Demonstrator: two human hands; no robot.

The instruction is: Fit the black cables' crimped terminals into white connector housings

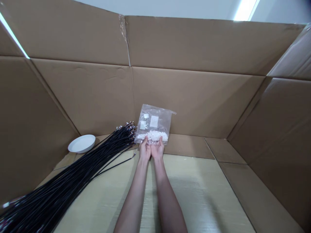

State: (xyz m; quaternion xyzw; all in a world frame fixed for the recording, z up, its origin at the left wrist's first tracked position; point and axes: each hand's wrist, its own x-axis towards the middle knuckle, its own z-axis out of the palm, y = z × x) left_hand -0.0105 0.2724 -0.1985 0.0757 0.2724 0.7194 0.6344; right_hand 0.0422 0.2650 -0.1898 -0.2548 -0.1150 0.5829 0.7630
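Observation:
Both my arms reach forward over a pale table top. My left hand (144, 150) and my right hand (157, 149) are side by side, each gripping the lower edge of a clear plastic bag (155, 121). The bag stands upright against the back cardboard wall. Small white parts (153, 136) are heaped at its bottom, just above my fingers, and white labels show higher up. A thick bundle of black cables (73, 176) lies to the left of my hands, its tipped ends close to the bag.
Tall cardboard walls (199, 94) enclose the table (199, 194) at the back, left and right. A white shallow dish (82, 143) sits at the back left behind the cables. Cardboard flaps (225, 152) lie flat along the right rear.

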